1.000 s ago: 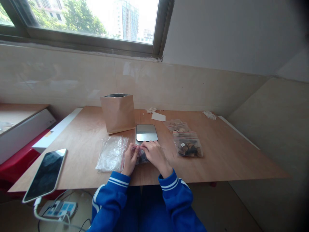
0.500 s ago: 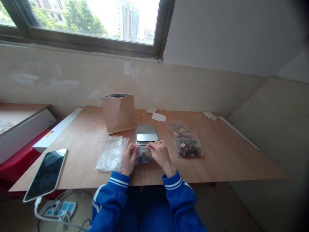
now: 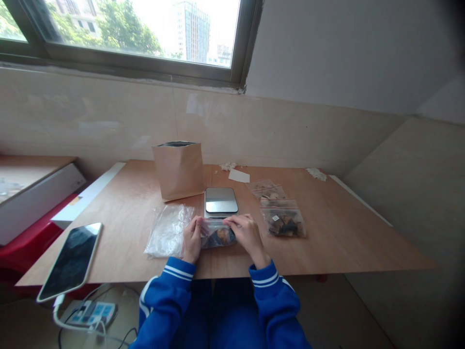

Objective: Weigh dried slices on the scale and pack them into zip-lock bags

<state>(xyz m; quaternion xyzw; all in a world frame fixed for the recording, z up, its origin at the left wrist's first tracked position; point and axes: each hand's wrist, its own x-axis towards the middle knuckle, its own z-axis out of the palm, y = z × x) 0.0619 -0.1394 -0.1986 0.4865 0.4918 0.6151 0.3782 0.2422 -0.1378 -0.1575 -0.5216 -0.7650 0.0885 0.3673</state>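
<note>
A clear zip bag (image 3: 219, 237) with dark and tan dried pieces in it lies at the table's front, just before a digital scale (image 3: 221, 200). My left hand (image 3: 192, 238) pinches the bag's top edge at its left corner. On the right part of the same edge, my right hand (image 3: 249, 235) is closed with thumb and fingers on the strip. Left of my left hand is a stack of clear plastic bags (image 3: 167, 231). To the right lie filled zip bags (image 3: 285, 224), the front one bearing a small white label.
Behind the scale's left side stands an open brown paper pouch (image 3: 179, 172). A white card (image 3: 239, 176) and crumpled tissue (image 3: 228, 166) lie at the back, another tissue (image 3: 316, 174) farther right. A phone (image 3: 70, 261) on a cable overhangs the front left edge, above a power strip (image 3: 90, 313).
My right hand has slid rightward along the bag's top edge, and my left hand has shifted slightly left. More of the bag's contents shows between them.
</note>
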